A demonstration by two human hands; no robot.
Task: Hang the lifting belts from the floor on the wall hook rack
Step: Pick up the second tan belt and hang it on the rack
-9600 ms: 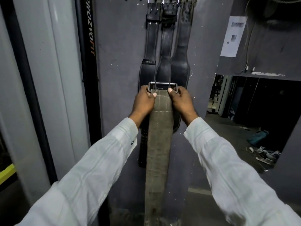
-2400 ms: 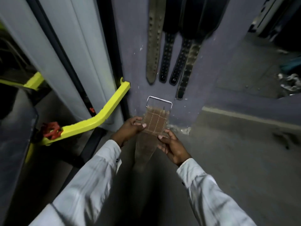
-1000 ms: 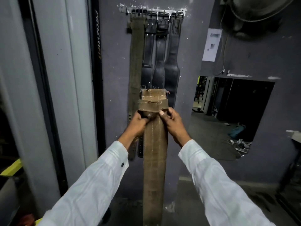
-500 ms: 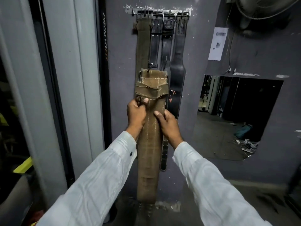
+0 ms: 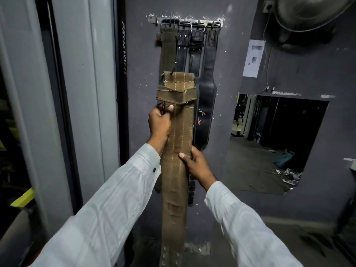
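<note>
The left hand [image 5: 160,122] was curled around the edge of the tan canvas lifting belt [image 5: 181,132] just under its keeper loop. The right hand [image 5: 197,165] gripped the strap lower down, thumb across its face. The belt stood upright before the wall, well below the wall hook rack [image 5: 194,21], where 4 belts [image 5: 207,83] hung. Its buckle was mostly hidden behind the folded top, so it might miss a hook or dislodge a crowded neighbour.
</note>
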